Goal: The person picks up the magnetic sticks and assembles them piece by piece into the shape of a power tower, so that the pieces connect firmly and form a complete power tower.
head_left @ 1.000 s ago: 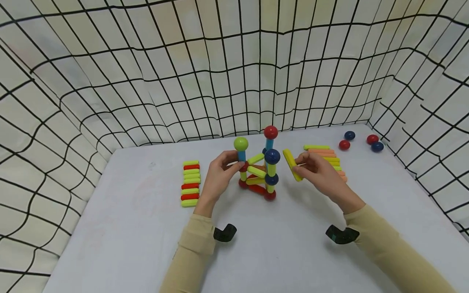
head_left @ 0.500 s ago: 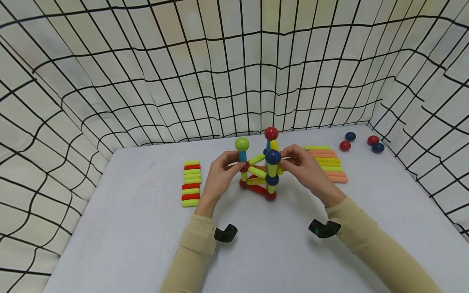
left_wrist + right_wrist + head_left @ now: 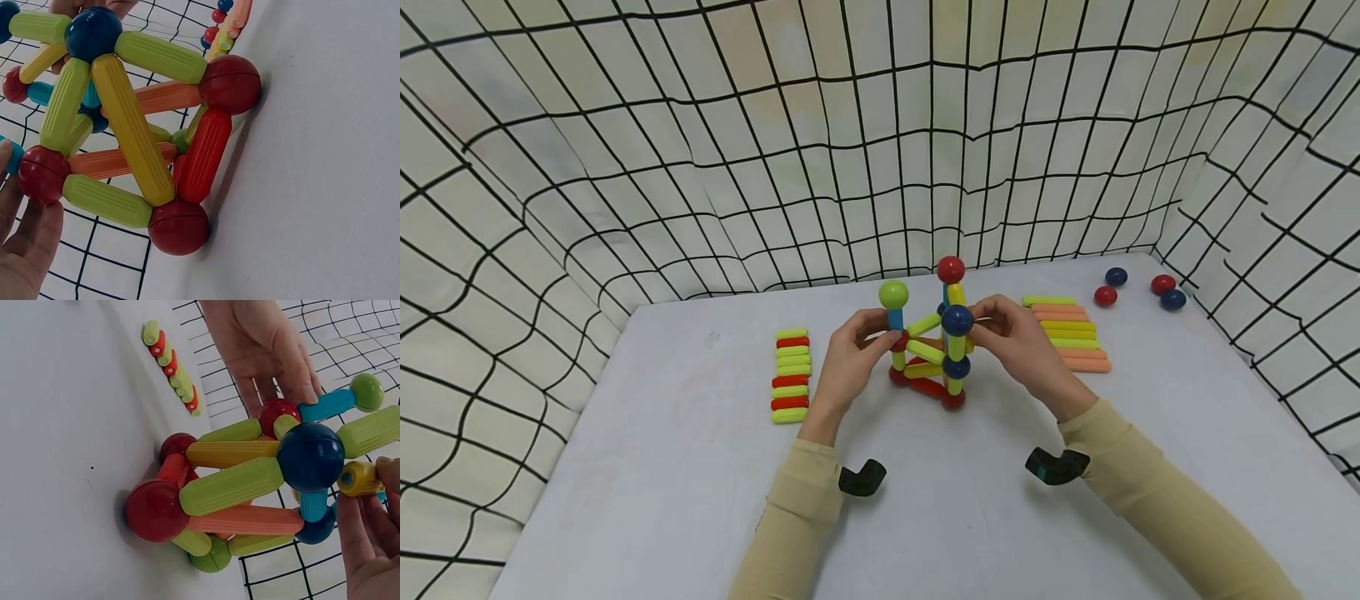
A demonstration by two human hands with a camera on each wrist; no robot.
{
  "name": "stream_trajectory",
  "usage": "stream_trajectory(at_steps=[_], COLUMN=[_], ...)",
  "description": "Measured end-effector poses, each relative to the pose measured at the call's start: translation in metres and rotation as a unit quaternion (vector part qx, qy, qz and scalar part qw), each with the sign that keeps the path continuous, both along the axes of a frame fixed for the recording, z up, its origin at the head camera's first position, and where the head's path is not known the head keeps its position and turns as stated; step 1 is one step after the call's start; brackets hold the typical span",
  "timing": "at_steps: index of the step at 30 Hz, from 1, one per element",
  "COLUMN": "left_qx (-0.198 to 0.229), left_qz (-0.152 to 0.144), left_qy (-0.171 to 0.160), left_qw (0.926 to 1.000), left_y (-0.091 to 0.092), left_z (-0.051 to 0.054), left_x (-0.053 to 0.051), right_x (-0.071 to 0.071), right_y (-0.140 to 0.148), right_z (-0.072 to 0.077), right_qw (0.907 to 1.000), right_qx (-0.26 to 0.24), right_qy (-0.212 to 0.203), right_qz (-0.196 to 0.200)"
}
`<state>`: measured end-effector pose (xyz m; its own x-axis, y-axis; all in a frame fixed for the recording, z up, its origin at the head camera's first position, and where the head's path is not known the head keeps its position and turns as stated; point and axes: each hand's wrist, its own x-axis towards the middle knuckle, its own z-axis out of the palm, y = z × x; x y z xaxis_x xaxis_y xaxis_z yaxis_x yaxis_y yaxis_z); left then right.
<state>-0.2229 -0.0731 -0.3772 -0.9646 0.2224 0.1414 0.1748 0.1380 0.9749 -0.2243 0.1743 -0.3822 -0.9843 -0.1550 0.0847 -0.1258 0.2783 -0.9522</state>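
Note:
A frame of coloured magnetic sticks and balls stands upright on the white table (image 3: pixel 700 500). At its left, my left hand (image 3: pixel 844 367) grips the joint where a light blue stick (image 3: pixel 327 405) meets a red ball (image 3: pixel 44 174); a green ball (image 3: pixel 893 294) tops that stick. My right hand (image 3: pixel 1022 346) pinches a yellow magnetic stick (image 3: pixel 359 479) at the right side. Its far end (image 3: pixel 956 294) lies close below the top red ball (image 3: pixel 951 269); whether they touch I cannot tell. The near navy ball (image 3: pixel 957 321) partly hides the yellow stick in the head view.
A column of green and red sticks (image 3: pixel 791 362) lies to the left. Behind the right hand lie orange, yellow and green sticks (image 3: pixel 1078 342). Several loose red and navy balls (image 3: pixel 1106 296) sit at the back right. Black netting (image 3: pixel 880 167) over white sheeting surrounds the table.
My right hand has carried the yellow stick leftward, from apart to up against the frame, beneath the top red ball. My left hand keeps its hold in the same spot.

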Motion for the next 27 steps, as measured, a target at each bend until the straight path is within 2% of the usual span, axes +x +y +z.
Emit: stream_trajectory(at_steps=[6, 11, 14, 18, 22, 24, 27], left_qx=[0.0, 0.004, 0.001, -0.018, -0.04, -0.051, -0.071], left_qz=[0.0, 0.004, 0.002, -0.011, -0.026, -0.029, -0.034], left_qy=[0.011, 0.004, 0.004, 0.006, 0.005, 0.005, 0.004], left_qw=[0.9999, 1.0, 1.0, 0.9998, 0.9989, 0.9982, 0.9969], left_y=[-0.001, -0.002, -0.003, -0.004, -0.005, -0.005, -0.01], left_z=[-0.002, -0.02, -0.03, -0.032, -0.033, -0.033, -0.032], left_x=[-0.001, -0.013, -0.02, -0.02, -0.02, -0.02, -0.017], right_x=[-0.002, -0.003, -0.002, 0.002, 0.007, 0.009, 0.008], right_y=[-0.005, -0.008, -0.004, 0.005, 0.012, 0.014, 0.016], right_z=[-0.003, -0.003, -0.002, -0.002, -0.007, -0.01, -0.014], right_qw=[0.9999, 0.9997, 0.9997, 0.9977, 0.9919, 0.9897, 0.9893], right_qx=[-0.009, -0.014, -0.005, 0.024, 0.084, 0.112, 0.132], right_qy=[-0.008, -0.016, -0.024, -0.032, -0.012, 0.006, 0.03], right_qz=[-0.012, -0.01, 0.005, 0.055, 0.094, 0.089, 0.054])
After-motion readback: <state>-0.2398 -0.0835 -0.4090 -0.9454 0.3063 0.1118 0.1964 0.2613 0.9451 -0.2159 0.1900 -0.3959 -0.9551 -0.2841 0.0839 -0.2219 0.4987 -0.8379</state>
